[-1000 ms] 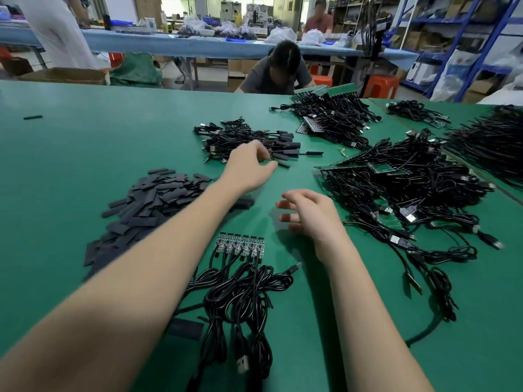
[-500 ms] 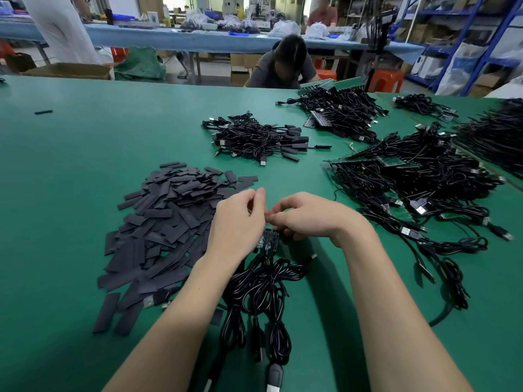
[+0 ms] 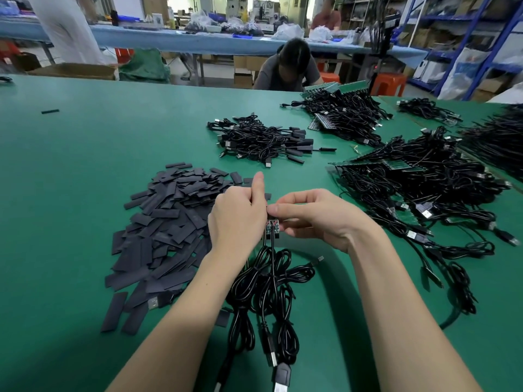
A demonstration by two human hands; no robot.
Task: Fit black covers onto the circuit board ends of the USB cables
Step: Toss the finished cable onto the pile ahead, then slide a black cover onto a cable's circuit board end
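Both hands pinch circuit board strip (image 3: 272,228): left hand (image 3: 236,219), right hand (image 3: 317,219). Step: separating one board. Next: grab black cover (image 3: 169,219), slide on.

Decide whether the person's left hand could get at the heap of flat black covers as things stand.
Probably yes: the heap of flat black covers lies right beside the left hand with nothing between, though its fingers now hold the small circuit boards.

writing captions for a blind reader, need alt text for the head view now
Two hands, left hand and right hand, hold a small strip of circuit boards above a green table. Black cables trail toward the viewer; a pile of black covers lies left.
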